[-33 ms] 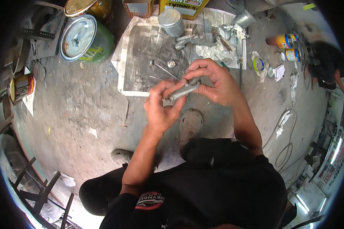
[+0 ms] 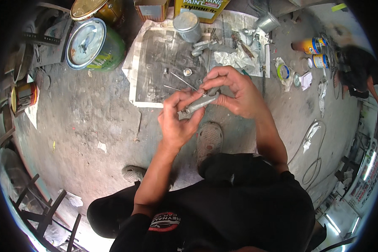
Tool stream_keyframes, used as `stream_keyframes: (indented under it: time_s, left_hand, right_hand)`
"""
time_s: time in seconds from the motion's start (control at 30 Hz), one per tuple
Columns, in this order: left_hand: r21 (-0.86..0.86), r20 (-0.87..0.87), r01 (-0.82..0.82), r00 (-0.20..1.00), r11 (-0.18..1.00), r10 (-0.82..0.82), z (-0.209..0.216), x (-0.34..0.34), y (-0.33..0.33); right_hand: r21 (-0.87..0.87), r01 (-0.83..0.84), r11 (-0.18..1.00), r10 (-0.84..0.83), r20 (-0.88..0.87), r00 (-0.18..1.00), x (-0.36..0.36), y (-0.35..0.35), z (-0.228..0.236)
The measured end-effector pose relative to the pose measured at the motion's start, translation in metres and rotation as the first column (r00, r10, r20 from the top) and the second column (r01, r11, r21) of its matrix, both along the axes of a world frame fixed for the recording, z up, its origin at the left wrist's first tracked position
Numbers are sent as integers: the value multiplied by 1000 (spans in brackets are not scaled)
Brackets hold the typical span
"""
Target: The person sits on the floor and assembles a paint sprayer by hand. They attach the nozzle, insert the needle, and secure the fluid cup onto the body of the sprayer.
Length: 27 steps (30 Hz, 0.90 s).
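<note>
Above the near edge of the newspaper I hold a grey metal spray gun body (image 2: 200, 103) between both hands. My left hand (image 2: 176, 119) grips its left end, with the thumb below and the fingers on top. Around its right end close the thumb and curled fingers of my right hand (image 2: 237, 94), which hide part of it. Two thin metal rods (image 2: 182, 80) lie just beyond my left fingers. A small round metal fitting (image 2: 187, 72) and a smaller metal piece (image 2: 166, 71) rest on the newspaper (image 2: 151, 63) farther off.
A lidded metal cup (image 2: 187, 27), grey metal gun parts (image 2: 208, 47) and crumpled white paper (image 2: 235, 56) sit on the newspaper. Behind stands a yellow thinner can (image 2: 201, 10). A green paint bucket (image 2: 109, 50) is left, small cans (image 2: 320, 61) and a hose (image 2: 319, 164) right.
</note>
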State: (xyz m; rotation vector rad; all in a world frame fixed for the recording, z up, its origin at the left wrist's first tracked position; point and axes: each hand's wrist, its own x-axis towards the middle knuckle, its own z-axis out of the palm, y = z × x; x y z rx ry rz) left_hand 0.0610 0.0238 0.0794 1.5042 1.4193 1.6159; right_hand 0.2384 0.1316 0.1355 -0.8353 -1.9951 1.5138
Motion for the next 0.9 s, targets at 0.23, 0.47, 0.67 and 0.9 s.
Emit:
stream_keyframes:
  time_s: [0.23, 0.47, 0.67, 0.9]
  left_hand:
    - [-119, 137, 1, 990, 993, 16, 11, 5, 1]
    - [-214, 301, 52, 954, 976, 15, 14, 4, 3]
    - [-250, 328, 51, 944, 967, 35, 11, -2, 5]
    - [-302, 159, 75, 987, 950, -28, 5, -21, 11]
  right_hand:
    - [78, 22, 997, -25, 39, 999, -4, -2, 5]
    - [172, 52, 984, -63, 57, 996, -7, -5, 0]
    - [124, 54, 991, -69, 116, 991, -12, -9, -2]
    - [197, 57, 979, -77, 95, 992, -21, -14, -15]
